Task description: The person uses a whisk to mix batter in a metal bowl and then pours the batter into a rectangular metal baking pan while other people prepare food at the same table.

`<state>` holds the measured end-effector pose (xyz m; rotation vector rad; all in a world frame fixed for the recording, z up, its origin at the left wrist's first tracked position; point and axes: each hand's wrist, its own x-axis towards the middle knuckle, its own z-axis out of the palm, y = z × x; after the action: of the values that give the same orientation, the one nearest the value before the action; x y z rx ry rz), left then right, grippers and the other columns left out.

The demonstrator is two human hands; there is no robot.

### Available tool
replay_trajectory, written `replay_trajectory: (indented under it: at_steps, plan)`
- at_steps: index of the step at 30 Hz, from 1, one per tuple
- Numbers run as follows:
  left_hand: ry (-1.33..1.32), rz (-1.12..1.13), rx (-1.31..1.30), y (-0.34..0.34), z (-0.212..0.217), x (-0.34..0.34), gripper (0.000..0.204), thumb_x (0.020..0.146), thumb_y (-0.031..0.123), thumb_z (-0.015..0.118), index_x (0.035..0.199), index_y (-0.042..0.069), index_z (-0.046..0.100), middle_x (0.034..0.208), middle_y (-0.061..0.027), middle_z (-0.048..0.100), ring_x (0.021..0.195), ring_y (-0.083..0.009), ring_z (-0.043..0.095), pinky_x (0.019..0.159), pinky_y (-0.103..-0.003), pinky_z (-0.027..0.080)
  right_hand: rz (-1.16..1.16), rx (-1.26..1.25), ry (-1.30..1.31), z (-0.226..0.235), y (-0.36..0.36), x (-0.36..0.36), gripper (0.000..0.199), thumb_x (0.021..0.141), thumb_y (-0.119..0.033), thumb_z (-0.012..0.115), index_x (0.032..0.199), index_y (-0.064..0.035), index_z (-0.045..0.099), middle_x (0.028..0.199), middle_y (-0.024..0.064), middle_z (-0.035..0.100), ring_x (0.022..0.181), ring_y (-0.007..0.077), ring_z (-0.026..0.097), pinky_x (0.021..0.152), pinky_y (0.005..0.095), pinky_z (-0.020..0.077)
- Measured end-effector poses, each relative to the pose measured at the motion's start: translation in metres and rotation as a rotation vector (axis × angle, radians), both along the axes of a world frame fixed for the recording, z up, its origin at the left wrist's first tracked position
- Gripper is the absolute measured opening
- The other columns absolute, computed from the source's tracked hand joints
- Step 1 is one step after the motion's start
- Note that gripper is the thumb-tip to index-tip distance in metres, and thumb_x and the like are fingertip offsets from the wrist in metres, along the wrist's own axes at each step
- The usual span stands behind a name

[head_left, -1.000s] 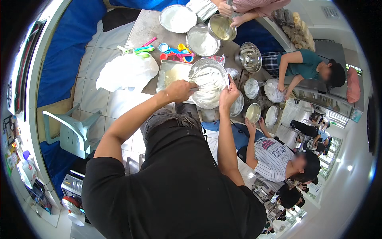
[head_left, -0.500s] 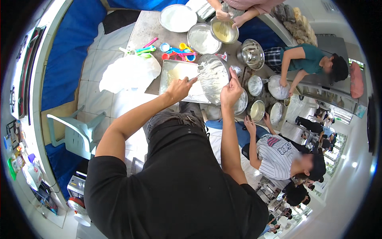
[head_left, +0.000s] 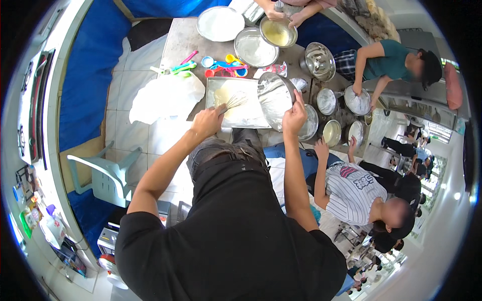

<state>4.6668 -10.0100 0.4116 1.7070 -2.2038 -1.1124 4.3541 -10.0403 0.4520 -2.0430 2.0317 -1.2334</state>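
Note:
My left hand [head_left: 207, 123] is closed round the handle of a wire whisk [head_left: 237, 101]. The whisk's wires hang over a lined rectangular baking pan [head_left: 255, 118], where a pool of pale yellow batter [head_left: 224, 94] lies. My right hand [head_left: 294, 119] grips the rim of a metal mixing bowl [head_left: 275, 99], tipped on its side at the pan's right part. White smears of batter coat the bowl's inside.
Measuring spoons and cups [head_left: 221, 64] lie behind the pan, with white paper [head_left: 168, 95] to its left. Flour-dusted bowls [head_left: 256, 47] and a shiny steel bowl [head_left: 320, 62] stand farther back. Co-workers handle bowls at the far side and right. A pale chair [head_left: 108, 173] is at left.
The whisk has come out of the bowl and moved left and down over the pan. The bowl has shifted slightly right, still in my right hand.

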Motion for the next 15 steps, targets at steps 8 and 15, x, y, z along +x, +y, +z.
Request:
replay_trajectory:
  at_steps: [8,15]
  plan:
    - [0.178,0.230,-0.121,0.031,-0.050,0.015,0.041,0.104,0.020,0.056,0.141,0.002,0.050,0.114,-0.0305,0.069,0.096,-0.0512,0.068,0.082,-0.057,0.055,-0.125,0.096,-0.135,-0.005,0.027,-0.018,0.017,0.074,0.023,0.045,0.070,0.0074,0.039,0.130,0.0191,0.071,0.131,0.0390,0.063,0.093,0.0395,0.0543]
    - [0.230,0.372,-0.168,0.014,-0.106,-0.018,0.042,0.105,0.016,0.054,0.139,-0.006,0.044,0.116,-0.0381,0.064,0.096,-0.0556,0.065,0.081,-0.058,0.054,-0.175,0.140,-0.100,-0.008,0.042,-0.027,0.024,0.074,0.023,0.045,0.071,0.0046,0.030,0.130,0.0197,0.072,0.130,0.0389,0.064,0.082,0.0345,0.0538]
